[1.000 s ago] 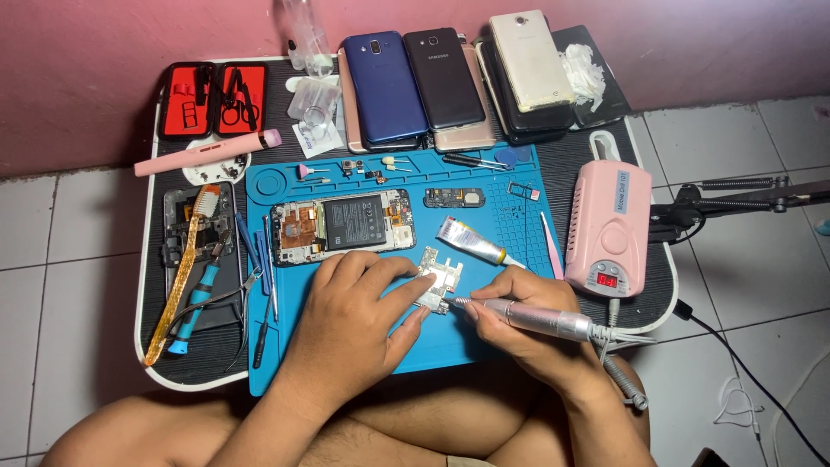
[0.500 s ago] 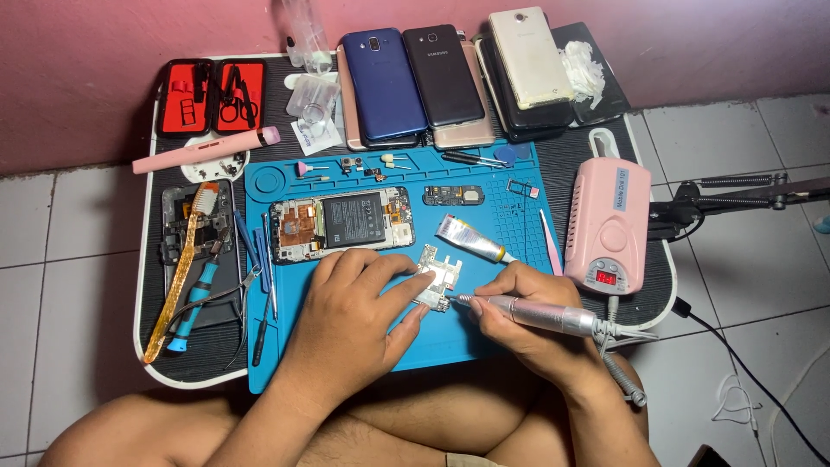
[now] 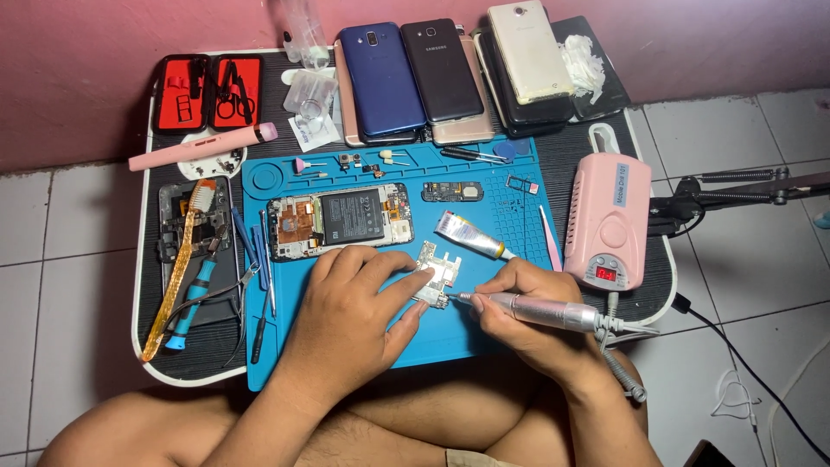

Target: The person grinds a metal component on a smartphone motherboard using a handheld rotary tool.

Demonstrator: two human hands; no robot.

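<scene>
A blue work mat (image 3: 285,346) lies on the black table (image 3: 605,130). On the mat, the left hand (image 3: 350,324) presses a small circuit board (image 3: 437,275) with spread fingers. Just right of it, the right hand (image 3: 523,316) pinches a silver rotary tool (image 3: 540,311), whose tip touches the board's near edge.

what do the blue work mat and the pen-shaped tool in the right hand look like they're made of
Blue work mat: probably silicone or soft rubber, matte, with moulded tray pockets along its top edge. Pen-shaped tool in the right hand: looks like brushed metal, silvery with a dull sheen; its grey cord looks like plastic or rubber.
</scene>
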